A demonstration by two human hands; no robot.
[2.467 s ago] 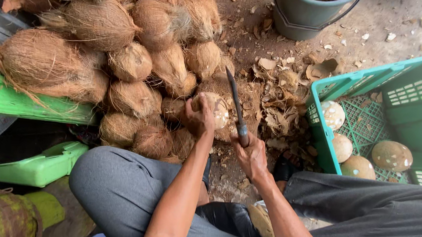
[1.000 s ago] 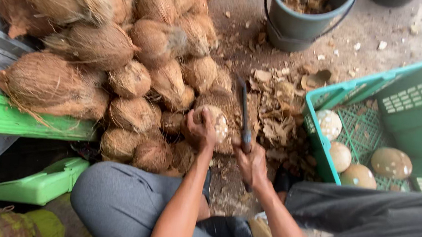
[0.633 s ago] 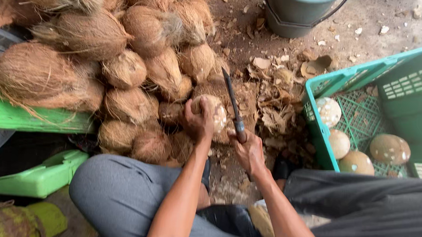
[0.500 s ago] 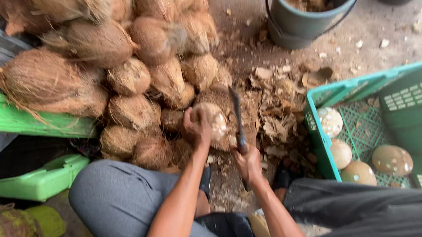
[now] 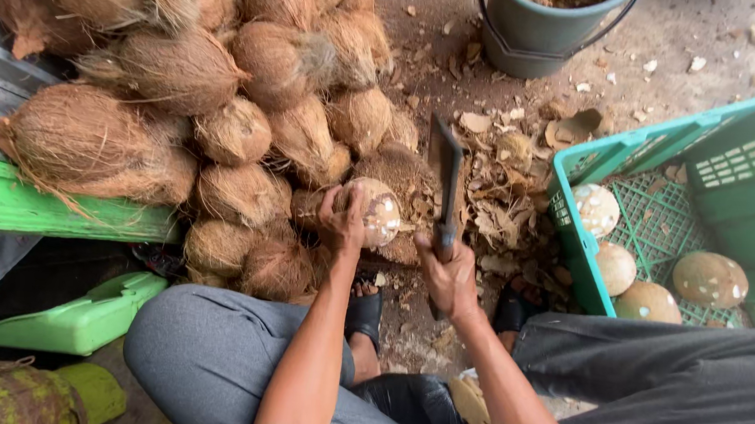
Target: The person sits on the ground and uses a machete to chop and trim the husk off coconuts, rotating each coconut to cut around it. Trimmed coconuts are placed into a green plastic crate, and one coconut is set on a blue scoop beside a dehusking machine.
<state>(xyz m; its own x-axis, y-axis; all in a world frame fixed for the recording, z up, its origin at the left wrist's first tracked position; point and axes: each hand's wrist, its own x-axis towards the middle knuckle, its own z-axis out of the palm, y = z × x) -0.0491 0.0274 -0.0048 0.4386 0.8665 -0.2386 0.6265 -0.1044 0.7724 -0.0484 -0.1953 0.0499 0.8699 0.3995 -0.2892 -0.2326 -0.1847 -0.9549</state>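
Right hand (image 5: 449,277) grasping the knife (image 5: 447,186) has raised it upright; left hand (image 5: 342,223) still grips the coconut (image 5: 376,210).

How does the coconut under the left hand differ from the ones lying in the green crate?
The held coconut keeps patches of brown fibre; the crate coconuts are shaved smooth and pale. It rests on the husk-strewn ground, gripped by the left hand; those lie loose in the green crate. All are round and husked.

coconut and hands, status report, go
Left hand gripping part-peeled coconut. Right hand clutching machete, blade raised beside it. Husk scraps litter the ground alongside.
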